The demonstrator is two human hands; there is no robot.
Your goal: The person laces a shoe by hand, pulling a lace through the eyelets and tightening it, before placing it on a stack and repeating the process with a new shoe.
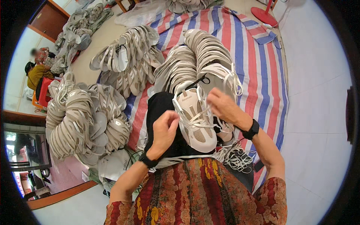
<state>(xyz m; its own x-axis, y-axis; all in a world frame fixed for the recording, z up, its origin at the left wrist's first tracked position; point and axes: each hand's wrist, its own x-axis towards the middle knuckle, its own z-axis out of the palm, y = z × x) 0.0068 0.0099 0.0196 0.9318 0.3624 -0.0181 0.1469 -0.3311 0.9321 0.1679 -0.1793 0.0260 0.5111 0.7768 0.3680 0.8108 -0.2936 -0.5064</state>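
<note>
A beige and white shoe upper (198,137) lies across my lap on black cloth, its toe pointing toward me and its tongue away. White shoelace (198,120) is threaded loosely over its front. Just left of the upper, my left hand (164,129) is closed with fingertips pressed together; whatever they pinch is hidden. On the right side, my right hand (225,106) is raised by the upper's eyelets, fingers curled and slightly blurred, with a lace running up to them. A bundle of loose white laces (239,158) rests by my right thigh.
Stacked shoe uppers (212,48) lie ahead on a striped plastic sheet (262,80). More bundles (125,48) sit farther left, and another pile (75,122) stands at my left. A red round base (263,17) is at the far right. Another person (35,75) sits far left.
</note>
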